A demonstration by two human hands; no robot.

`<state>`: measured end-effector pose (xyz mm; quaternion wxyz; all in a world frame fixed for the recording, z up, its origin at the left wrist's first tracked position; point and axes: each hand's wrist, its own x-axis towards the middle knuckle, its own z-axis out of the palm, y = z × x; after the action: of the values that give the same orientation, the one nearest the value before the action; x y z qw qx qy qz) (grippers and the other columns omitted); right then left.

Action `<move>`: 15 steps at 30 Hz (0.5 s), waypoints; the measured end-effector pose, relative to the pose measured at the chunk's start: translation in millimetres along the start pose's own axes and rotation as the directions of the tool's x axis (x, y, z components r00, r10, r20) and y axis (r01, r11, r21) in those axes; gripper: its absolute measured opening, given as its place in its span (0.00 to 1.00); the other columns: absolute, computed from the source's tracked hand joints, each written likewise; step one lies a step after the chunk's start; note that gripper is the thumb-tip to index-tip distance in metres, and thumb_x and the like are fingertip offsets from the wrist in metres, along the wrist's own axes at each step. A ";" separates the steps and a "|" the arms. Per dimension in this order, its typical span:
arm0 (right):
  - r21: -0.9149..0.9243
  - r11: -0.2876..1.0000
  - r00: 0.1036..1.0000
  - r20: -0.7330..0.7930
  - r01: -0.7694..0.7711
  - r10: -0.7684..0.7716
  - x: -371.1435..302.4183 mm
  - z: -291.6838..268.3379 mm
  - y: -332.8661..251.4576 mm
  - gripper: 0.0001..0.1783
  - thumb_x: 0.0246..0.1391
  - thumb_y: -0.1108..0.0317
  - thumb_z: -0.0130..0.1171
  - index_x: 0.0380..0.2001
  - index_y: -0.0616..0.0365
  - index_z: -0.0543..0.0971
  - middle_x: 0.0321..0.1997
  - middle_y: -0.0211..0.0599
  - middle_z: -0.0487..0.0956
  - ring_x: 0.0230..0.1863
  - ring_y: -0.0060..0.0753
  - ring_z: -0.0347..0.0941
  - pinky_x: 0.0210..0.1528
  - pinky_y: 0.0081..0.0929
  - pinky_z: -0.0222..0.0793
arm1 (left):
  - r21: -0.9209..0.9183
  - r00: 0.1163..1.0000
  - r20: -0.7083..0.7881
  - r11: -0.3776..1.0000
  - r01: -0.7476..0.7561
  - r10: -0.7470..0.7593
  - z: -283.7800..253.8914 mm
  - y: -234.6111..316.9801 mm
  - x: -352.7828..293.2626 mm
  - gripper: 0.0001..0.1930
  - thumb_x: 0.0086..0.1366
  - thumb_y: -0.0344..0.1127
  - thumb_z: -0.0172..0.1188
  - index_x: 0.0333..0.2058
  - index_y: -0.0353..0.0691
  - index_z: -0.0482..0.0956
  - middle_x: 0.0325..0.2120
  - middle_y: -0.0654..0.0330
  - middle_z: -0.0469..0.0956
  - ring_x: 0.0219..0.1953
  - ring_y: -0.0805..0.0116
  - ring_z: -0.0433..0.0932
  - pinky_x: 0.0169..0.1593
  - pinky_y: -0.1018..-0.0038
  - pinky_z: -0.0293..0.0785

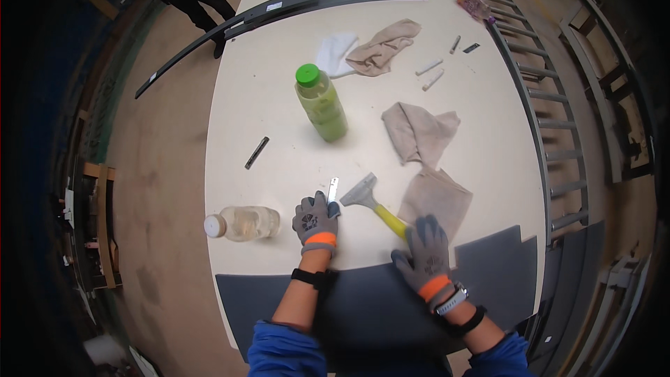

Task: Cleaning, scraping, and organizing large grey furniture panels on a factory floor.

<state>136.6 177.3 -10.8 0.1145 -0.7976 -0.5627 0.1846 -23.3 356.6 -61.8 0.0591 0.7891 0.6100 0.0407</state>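
"What could be upset on the left?"

"The capped clear bottle [251,223], laid on its side, could be set rolling if it were knocked by the left hand [316,218]. That hand is curled at a thin metal strip [333,189] — whether the strip is pinched or only pressed cannot be told."

"And further right?"

"Fingers could be nicked if the strip is sharp, or if the head of the scraper [362,193], laid just beside, is brushed. The right hand [427,248] is held open at the yellow handle's end — the scraper could be swung askew by a careless nudge."

green-capped bottle [324,110]; white-capped bottle [255,224], left; roller conveyor [557,125], right
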 end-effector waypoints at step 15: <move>0.191 0.942 0.960 -0.074 0.278 -0.268 -15.2 21.8 -73.8 0.20 0.43 0.63 0.60 0.41 0.61 0.74 0.50 0.54 0.69 0.56 0.61 0.63 0.53 0.50 0.61 | 0.213 0.689 0.652 0.949 0.232 -0.315 -63.0 -205.5 -32.3 0.19 0.50 0.57 0.65 0.31 0.49 0.83 0.33 0.59 0.79 0.43 0.59 0.76 0.49 0.66 0.70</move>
<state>59.8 187.5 0.8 0.2316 -0.7006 -0.6436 0.2034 -236.9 379.2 -28.6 0.2380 0.6512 0.6578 -0.2940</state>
